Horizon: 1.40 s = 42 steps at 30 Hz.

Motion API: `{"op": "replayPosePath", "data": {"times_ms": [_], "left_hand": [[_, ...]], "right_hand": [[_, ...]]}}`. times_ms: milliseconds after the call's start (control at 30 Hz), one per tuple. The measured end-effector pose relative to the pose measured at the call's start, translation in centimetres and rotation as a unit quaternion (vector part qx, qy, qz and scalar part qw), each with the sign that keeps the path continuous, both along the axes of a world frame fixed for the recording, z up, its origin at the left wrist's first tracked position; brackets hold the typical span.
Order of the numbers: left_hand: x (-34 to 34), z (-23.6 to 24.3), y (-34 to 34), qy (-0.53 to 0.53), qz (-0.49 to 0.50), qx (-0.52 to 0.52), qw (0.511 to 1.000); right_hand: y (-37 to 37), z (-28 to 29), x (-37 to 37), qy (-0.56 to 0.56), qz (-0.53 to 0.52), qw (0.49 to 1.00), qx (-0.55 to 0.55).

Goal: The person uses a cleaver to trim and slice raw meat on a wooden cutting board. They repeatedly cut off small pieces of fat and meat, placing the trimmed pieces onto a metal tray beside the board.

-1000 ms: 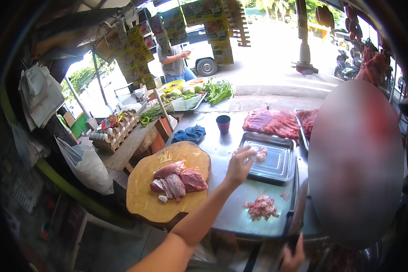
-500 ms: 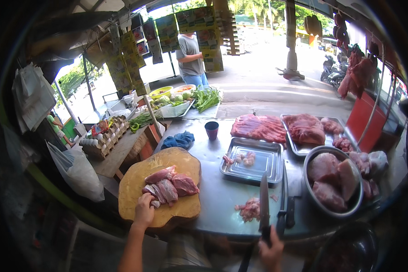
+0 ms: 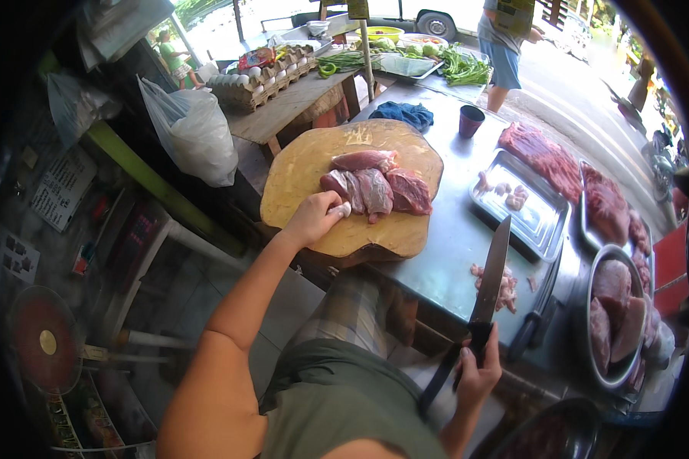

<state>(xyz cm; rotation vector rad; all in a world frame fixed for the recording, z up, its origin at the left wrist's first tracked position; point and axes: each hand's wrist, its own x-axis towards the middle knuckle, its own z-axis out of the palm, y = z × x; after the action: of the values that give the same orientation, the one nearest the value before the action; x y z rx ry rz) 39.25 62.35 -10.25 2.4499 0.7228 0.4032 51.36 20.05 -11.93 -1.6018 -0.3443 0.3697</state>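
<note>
On the thick round wooden chopping board (image 3: 298, 183) lie several chunks of raw red meat (image 3: 377, 191). The fingers of my left hand (image 3: 311, 218) are closed on a small whitish end of meat at the near left edge of the chunks. Out to the right, past the board, my right hand (image 3: 478, 369) is wrapped round the black handle of a large knife (image 3: 493, 268). Its broad blade points up and away, over the metal table and clear of the meat on the board. Small meat scraps (image 3: 505, 291) lie partly behind the blade.
Right of the board are a metal tray (image 3: 543, 226) with a few bits, another knife (image 3: 536, 317), a steel bowl of meat (image 3: 599, 367) and a meat slab (image 3: 540, 157). A dark cup (image 3: 471, 121) and blue cloth (image 3: 406, 115) stand behind. Egg trays (image 3: 264, 88) are far left.
My view has swung down and left, so the scene shifts and my torso shows. My left hand keeps its hold on the meat; my right hand still grips the raised knife.
</note>
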Motion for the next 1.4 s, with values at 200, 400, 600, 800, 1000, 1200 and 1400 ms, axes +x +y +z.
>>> {"op": "replayPosePath", "data": {"times_ms": [200,400,600,800,1000,1200,1400], "left_hand": [[-0.6,0.9,1.3,-0.271,0.023,-0.657,0.703],[-0.1,0.2,1.1,-0.289,0.020,-0.672,0.681],[-0.1,0.1,-0.1,-0.267,0.066,-0.342,0.898],[-0.3,-2.8,-2.9,-0.238,0.121,-0.073,0.961],[0.2,-2.2,-3.1,-0.324,0.159,-0.071,0.930],[-1.7,-1.3,-4.7,-0.083,0.171,0.213,0.958],[-3.3,-1.4,-4.5,-0.190,0.177,0.159,0.953]], "right_hand": [[0.5,-0.4,-0.2,0.005,0.012,1.000,-0.010],[0.0,-1.8,0.5,0.007,0.020,1.000,-0.022],[1.6,-2.8,1.3,-0.040,0.049,0.998,0.002],[3.0,-2.0,1.4,-0.026,0.079,0.997,0.004],[4.3,-2.3,1.2,-0.058,0.094,0.994,-0.025],[4.9,-1.3,1.2,-0.077,0.117,0.988,-0.066],[9.1,2.5,0.8,-0.168,0.246,0.952,-0.076]]}}
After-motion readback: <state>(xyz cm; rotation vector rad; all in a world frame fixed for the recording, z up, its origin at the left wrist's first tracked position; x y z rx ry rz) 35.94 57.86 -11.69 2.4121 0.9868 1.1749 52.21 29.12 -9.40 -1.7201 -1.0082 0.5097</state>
